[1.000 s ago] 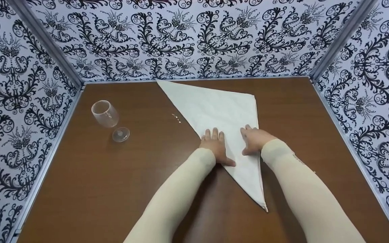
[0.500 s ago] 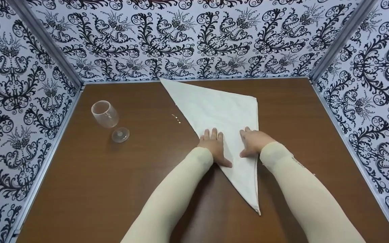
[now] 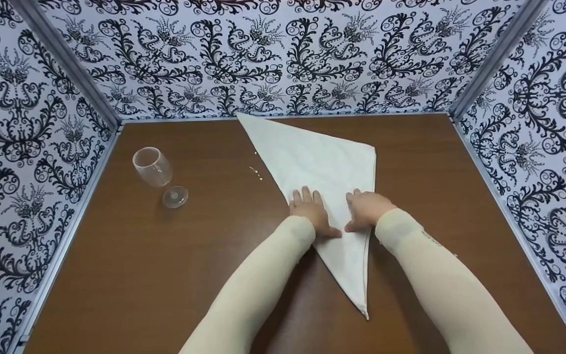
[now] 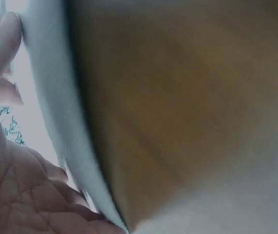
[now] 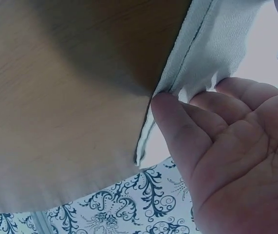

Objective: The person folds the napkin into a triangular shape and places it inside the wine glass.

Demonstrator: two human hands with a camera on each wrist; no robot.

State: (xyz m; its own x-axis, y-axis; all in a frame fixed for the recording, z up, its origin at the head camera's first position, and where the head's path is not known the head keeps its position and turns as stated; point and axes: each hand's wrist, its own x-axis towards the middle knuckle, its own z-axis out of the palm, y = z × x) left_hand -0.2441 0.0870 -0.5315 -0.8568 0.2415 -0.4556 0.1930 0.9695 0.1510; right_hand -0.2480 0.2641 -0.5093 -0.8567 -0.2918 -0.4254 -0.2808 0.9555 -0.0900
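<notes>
A white cloth napkin (image 3: 320,152), folded to a triangle, lies slantwise on the brown table. Its long edge faces left, one tip reaches the back edge and another points to the front. My left hand (image 3: 311,212) rests on it near the long edge, fingers spread and straight. Across from it, my right hand (image 3: 369,210) lies over the right edge with fingers extended and thumb toward the left thumb. In the right wrist view, the fingertips touch the napkin close to its stitched hem (image 5: 192,48). The left wrist view shows the left palm (image 4: 27,195) beside the cloth's edge.
A clear stemmed glass (image 3: 154,167) stands upright at the left of the table (image 3: 165,260). Small light specks (image 3: 256,172) show on the wood left of the napkin. Patterned walls (image 3: 263,54) enclose the back and both sides.
The napkin has turned a little clockwise: its back tip has shifted right, its front tip left and nearer. My right hand has slid slightly left and nearer, staying on the cloth.
</notes>
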